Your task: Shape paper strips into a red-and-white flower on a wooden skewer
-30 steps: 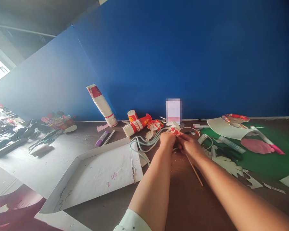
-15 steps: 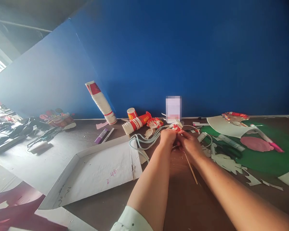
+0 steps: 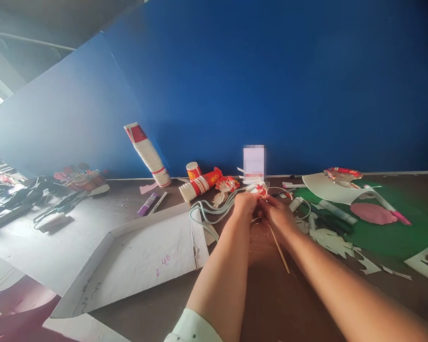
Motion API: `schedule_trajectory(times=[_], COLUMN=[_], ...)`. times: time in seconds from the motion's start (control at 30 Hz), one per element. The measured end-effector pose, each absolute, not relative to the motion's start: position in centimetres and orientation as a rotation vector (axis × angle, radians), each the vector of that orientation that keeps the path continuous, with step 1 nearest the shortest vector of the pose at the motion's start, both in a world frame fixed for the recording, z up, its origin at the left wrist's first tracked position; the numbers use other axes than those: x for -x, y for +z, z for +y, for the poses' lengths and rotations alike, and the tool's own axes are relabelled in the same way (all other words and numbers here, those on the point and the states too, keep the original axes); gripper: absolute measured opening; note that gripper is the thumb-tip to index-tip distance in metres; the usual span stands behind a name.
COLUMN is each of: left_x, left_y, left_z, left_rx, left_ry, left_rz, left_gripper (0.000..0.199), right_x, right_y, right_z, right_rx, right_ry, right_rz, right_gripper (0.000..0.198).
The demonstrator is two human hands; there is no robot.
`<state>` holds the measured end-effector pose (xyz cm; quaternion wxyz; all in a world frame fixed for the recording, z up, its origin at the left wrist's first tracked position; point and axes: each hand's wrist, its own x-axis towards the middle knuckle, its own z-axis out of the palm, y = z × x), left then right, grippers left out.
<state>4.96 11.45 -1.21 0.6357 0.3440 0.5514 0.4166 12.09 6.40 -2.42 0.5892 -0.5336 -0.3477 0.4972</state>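
My left hand [image 3: 247,202] is closed round the near side of a small red-and-white cut paper piece [image 3: 261,190]. My right hand [image 3: 276,213] meets it from the right, fingers pinched together at the same piece. Below the hands a thin wooden stick [image 3: 280,251] slants down toward me; whether it joins the paper piece is hidden by my fingers. Just left of the hands, pale blue cables [image 3: 214,211] curl over the table. Behind them lies a red-and-white cut paper flower [image 3: 225,187], beside a lying stack of red paper cups [image 3: 201,184].
A shallow cardboard tray [image 3: 139,259] lies to the left. Further back leans a tall stack of paper cups [image 3: 148,154], near a purple glue stick [image 3: 147,204]. On the right are a green sheet [image 3: 381,242], a pink paper oval [image 3: 373,213], a marker [image 3: 388,205] and paper scraps [image 3: 333,241].
The view has shifted slightly, so most things sit a little further left. Both hands keep their grip at the paper piece, with hardly any visible movement.
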Motion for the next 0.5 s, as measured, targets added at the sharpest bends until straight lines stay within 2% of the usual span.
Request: schedule_trajectory(times=[0.5], left_x=[-5.25], left_y=[-0.56], left_z=[10.68], left_rx=[-0.787], left_ry=[1.062], left_rz=[1.215], left_gripper=[0.017], right_x=[-11.95], right_y=[-1.79], right_z=[6.42], right_rx=[1.159], right_ry=[1.276], right_rz=[-0.657], right_gripper=[0.028])
